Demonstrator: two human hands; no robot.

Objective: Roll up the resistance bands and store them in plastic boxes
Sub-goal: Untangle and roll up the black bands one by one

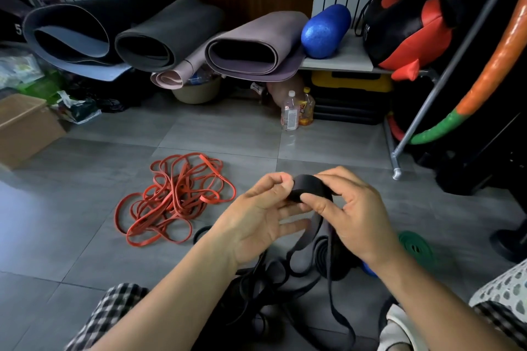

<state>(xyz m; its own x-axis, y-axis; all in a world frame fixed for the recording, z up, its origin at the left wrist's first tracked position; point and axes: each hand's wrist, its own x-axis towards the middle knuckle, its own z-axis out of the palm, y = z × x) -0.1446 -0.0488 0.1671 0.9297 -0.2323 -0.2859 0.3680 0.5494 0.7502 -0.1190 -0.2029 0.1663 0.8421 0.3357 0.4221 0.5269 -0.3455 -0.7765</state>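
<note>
Pinching a partly rolled black band point(309, 188) between thumb and forefinger, the left hand point(263, 211) (lower fingers extended) meets the right hand point(352, 208), curled round the roll; its tail hangs floorward, near loose red bands point(174, 196).

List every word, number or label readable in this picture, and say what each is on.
"5": white numeral on the dark object at the far left edge.
White lettering on the black and red bag: too blurred to read.
Label on the clear bottle: too small to read.
Label on the orange bottle: too small to read.
Black band and red bands: no print visible.
</note>
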